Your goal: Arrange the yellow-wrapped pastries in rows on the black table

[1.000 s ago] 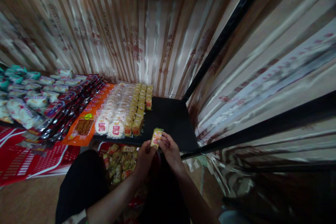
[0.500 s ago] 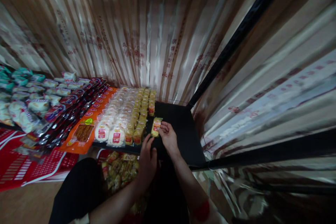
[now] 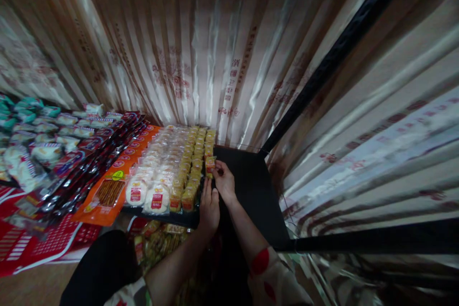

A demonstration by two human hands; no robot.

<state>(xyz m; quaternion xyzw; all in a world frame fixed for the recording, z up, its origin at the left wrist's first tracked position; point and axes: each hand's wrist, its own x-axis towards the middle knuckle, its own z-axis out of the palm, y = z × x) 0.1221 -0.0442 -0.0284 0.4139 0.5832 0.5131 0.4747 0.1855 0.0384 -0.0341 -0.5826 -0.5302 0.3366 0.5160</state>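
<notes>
A small yellow snack packet with a red-and-orange label stands at the front of the rightmost, shorter row on a black shelf. The fingers of my right hand pinch its right edge. My left hand is just below it, fingers stretched out close together, the tips near the packet's lower edge; whether they touch it I cannot tell. Left of my hands run two longer rows of yellow packets. Beside those stand rows of round white packaged crackers with red labels.
An orange bag of stick snacks, dark red packets and white wrapped packets lie further left. Red baskets sit below; one under the shelf holds loose yellow packets. Pleated curtain and a black post border the shelf.
My right hand has brought the yellow packet from the bare shelf up and left to the front of the short row. My left hand has followed, its fingers now straighter. The view has shifted slightly.
</notes>
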